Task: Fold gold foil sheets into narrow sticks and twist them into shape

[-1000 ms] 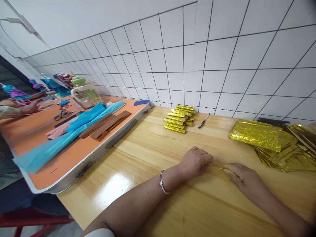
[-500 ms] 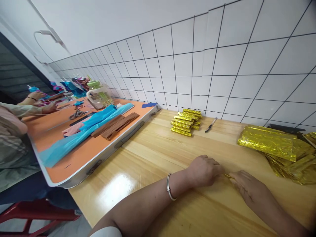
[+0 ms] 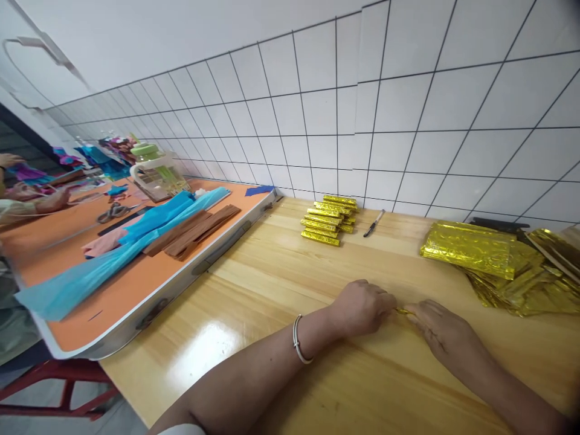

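A thin strip of gold foil (image 3: 405, 312) is held between the two hands, low over the right half of the bench (image 3: 267, 272), nearer its near edge than the piled foil is. One end is pinched by the left hand (image 3: 366, 307), whose fingers are curled in toward the palm; the other end is pinched between the thumb and fingers of the right hand (image 3: 437, 329). The fingertips of the left hand are partly hidden by its own knuckles. A bracelet (image 3: 296, 339) is worn on the left wrist.

Small folded gold bars (image 3: 321, 227) are stacked in overlapping rows by the far edge of the bench, toward its far left corner. Just to their right, a pen (image 3: 374, 223) is laid at a slant. Toward the far right corner, a flat gold packet (image 3: 469, 249) is rested against loose gold sheets (image 3: 528, 284), with a black object (image 3: 498, 225) partly hidden behind.

Against the left edge of the bench, an orange tabletop (image 3: 136, 284) with a pale rim is set. On it are spread brown strips (image 3: 194, 232), light blue paper (image 3: 86, 275) and pink paper (image 3: 106, 243), with scissors (image 3: 114, 211) and a green-lidded jug (image 3: 158, 174) farther back. At its far left, a co-worker's hand (image 3: 53, 200) is seen; what is held there cannot be told.
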Demonstrator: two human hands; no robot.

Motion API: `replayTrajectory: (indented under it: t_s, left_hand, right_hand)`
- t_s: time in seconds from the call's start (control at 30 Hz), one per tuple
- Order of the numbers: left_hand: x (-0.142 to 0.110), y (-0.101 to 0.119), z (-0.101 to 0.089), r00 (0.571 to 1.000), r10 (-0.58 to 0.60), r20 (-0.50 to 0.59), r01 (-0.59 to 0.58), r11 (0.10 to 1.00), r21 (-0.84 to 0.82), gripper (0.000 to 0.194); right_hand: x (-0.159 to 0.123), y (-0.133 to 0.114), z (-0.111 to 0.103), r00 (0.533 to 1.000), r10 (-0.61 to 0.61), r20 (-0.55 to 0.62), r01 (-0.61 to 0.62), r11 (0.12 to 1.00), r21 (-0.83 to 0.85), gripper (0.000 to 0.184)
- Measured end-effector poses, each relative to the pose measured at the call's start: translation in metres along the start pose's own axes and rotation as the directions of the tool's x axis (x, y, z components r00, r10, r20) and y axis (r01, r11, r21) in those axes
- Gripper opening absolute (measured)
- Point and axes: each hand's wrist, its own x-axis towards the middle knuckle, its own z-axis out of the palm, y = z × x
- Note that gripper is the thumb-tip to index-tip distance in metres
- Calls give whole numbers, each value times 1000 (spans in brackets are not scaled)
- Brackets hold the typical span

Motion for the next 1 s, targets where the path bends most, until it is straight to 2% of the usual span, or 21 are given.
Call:
replayTrajectory:
  t_s: [0.23, 0.4, 0.5, 0.63, 0.77, 0.9, 1.0]
  left_hand:
    - [-1, -3, -2, 1000, 2, 11, -2, 1000, 12, 9]
    - [-3, -11, -1, 996, 15, 92, -6, 996, -91, 19]
    - [-3, -13, -4, 996, -27, 85, 35, 994, -103, 23]
    - [-1, -15, -5, 992, -123, 17, 124, 991, -46, 13]
    - [0, -22, -2, 983, -178, -33, 178, 984, -13, 28]
    - [0, -27, 1, 986, -159, -56, 161, 987, 28, 34]
    - [0, -32, 0, 996, -77, -37, 75, 996, -56, 22]
  right_hand:
    - [-1, -2, -4, 1000, -23, 4, 23, 993, -119, 25]
    - [0, 6, -5, 991, -3, 132, 8, 999, -36, 27]
    - [-2, 11, -3, 989, 31, 142, -25, 999, -42, 28]
    - [-2, 10, -6, 980, 115, 162, -102, 991, -90, 25]
    - [2, 4, -10, 940, 258, 223, -222, 959, -176, 27]
    - [5, 2, -13, 920, 310, 239, -256, 938, -232, 27]
    - [4, 5, -13, 914, 322, 248, -267, 936, -230, 26]
